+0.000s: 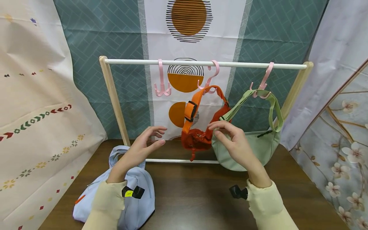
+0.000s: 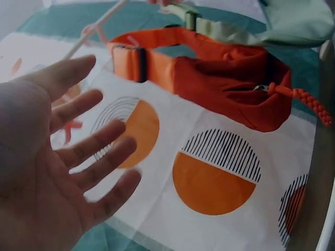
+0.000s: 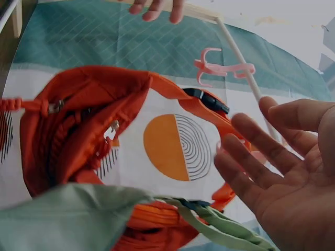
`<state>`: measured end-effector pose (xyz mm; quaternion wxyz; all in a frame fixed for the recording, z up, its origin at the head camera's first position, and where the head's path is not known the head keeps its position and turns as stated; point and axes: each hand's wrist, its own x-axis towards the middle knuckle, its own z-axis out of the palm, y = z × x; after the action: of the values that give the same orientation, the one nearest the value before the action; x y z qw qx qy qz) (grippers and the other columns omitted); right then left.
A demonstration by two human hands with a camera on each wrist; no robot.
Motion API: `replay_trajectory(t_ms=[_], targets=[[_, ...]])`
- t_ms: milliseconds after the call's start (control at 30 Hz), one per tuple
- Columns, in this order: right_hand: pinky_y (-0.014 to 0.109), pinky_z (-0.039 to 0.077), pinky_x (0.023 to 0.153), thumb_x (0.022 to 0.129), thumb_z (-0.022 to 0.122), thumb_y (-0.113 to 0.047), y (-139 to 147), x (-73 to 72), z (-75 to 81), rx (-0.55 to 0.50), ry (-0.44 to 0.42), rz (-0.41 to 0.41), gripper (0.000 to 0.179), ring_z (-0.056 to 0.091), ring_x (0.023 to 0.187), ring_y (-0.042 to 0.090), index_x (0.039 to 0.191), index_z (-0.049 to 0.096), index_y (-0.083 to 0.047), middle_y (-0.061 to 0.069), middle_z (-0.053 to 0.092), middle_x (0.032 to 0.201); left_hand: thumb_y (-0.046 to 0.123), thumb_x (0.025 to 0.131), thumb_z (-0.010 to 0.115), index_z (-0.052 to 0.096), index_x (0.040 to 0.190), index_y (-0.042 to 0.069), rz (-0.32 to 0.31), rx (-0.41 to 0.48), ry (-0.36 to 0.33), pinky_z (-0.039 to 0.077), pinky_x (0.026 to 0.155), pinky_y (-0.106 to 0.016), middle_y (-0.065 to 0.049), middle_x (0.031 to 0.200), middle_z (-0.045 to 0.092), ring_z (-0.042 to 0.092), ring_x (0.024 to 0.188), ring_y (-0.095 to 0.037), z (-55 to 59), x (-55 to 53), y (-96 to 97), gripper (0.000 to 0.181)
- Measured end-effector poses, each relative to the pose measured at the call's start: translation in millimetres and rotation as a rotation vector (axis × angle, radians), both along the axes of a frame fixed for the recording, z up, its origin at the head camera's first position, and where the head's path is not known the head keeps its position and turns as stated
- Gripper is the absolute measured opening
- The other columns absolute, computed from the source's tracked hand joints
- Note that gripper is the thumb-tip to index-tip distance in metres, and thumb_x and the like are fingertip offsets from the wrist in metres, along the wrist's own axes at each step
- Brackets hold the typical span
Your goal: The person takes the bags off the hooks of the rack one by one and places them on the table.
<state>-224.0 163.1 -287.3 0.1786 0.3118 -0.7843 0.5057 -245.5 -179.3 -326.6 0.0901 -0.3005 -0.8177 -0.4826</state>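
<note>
Both hands are raised in front of the rack with fingers spread and loosely bent, holding nothing. My left hand [image 1: 146, 145] is to the left of the orange waist bag [image 1: 198, 139], above the light blue backpack [image 1: 138, 188] on the table. My right hand [image 1: 233, 140] overlaps the green shoulder bag [image 1: 253, 147] in the head view. By its strap, the orange bag hangs from the middle pink hook [image 1: 214, 72]; the green bag hangs from the right pink hook [image 1: 265, 76]. In the right wrist view, the orange bag [image 3: 104, 94] lies beyond the right fingers [image 3: 261, 141].
A white rail [image 1: 184, 62] on wooden posts [image 1: 113, 99] spans the table [image 1: 184, 198], with a lower white bar [image 1: 178, 161]. The left pink hook [image 1: 162, 80] carries nothing. Patterned cloth [image 1: 100, 41] hangs behind, with printed curtains [image 1: 37, 127] at the sides.
</note>
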Motion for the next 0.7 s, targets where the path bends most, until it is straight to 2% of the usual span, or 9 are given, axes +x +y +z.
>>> replay_trajectory(t_ms=[100, 233, 333, 467, 600, 700], targets=[[0.026, 0.046, 0.093, 0.105, 0.059, -0.006, 5, -1.6, 6.8, 0.036, 0.044, -0.042, 0.017, 0.059, 0.119, 0.019, 0.117, 0.071, -0.01, 0.006, 0.067, 0.132, 0.024, 0.103, 0.068, 0.051, 0.15, 0.017, 0.023, -0.026, 0.043, 0.043, 0.108, -0.05, -0.005, 0.137, 0.052, 0.049, 0.126, -0.021, 6.6, 2.4, 9.0, 0.05], [0.029, 0.042, 0.092, 0.106, 0.058, -0.008, 8, -3.3, 16.2, 0.077, 0.083, -0.082, 0.019, 0.053, 0.131, 0.016, 0.12, 0.071, -0.011, 0.003, 0.064, 0.137, 0.027, 0.102, 0.069, 0.046, 0.153, 0.02, 0.034, -0.043, 0.093, 0.04, 0.109, -0.053, -0.006, 0.14, 0.048, 0.045, 0.129, -0.023, 14.8, 4.8, 21.5, 0.056], [0.035, 0.041, 0.104, 0.106, 0.059, -0.007, 11, -4.6, 25.1, 0.076, 0.102, -0.09, 0.02, 0.049, 0.137, 0.015, 0.122, 0.07, -0.009, 0.003, 0.063, 0.139, 0.027, 0.102, 0.068, 0.042, 0.155, 0.019, 0.056, -0.043, 0.13, 0.04, 0.108, -0.053, -0.009, 0.142, 0.044, 0.044, 0.131, -0.025, 19.8, 2.6, 32.9, 0.059], [0.047, 0.034, 0.118, 0.105, 0.059, -0.004, 14, -6.1, 40.5, 0.023, 0.1, -0.062, 0.024, 0.05, 0.138, 0.015, 0.128, 0.067, -0.003, 0.003, 0.062, 0.138, 0.027, 0.103, 0.067, 0.037, 0.159, 0.014, 0.116, -0.069, 0.21, 0.04, 0.109, -0.054, -0.015, 0.146, 0.039, 0.042, 0.133, -0.031, 26.5, -1.7, 48.8, 0.064], [0.042, 0.034, 0.12, 0.105, 0.058, -0.002, 16, -8.0, 55.2, 0.01, 0.113, -0.051, 0.031, 0.052, 0.132, 0.014, 0.135, 0.063, -0.004, 0.003, 0.062, 0.136, 0.03, 0.104, 0.065, 0.035, 0.16, 0.011, 0.155, -0.114, 0.263, 0.039, 0.112, -0.054, -0.015, 0.147, 0.037, 0.041, 0.133, -0.032, 33.0, -4.0, 61.5, 0.066], [0.037, 0.033, 0.12, 0.104, 0.058, 0.0, 16, -10.5, 62.7, 0.02, 0.138, -0.051, 0.033, 0.052, 0.132, 0.012, 0.136, 0.063, -0.005, 0.003, 0.062, 0.136, 0.035, 0.105, 0.063, 0.035, 0.16, 0.012, 0.155, -0.125, 0.254, 0.039, 0.111, -0.053, -0.013, 0.146, 0.037, 0.041, 0.131, -0.029, 36.9, -6.5, 66.8, 0.066]])
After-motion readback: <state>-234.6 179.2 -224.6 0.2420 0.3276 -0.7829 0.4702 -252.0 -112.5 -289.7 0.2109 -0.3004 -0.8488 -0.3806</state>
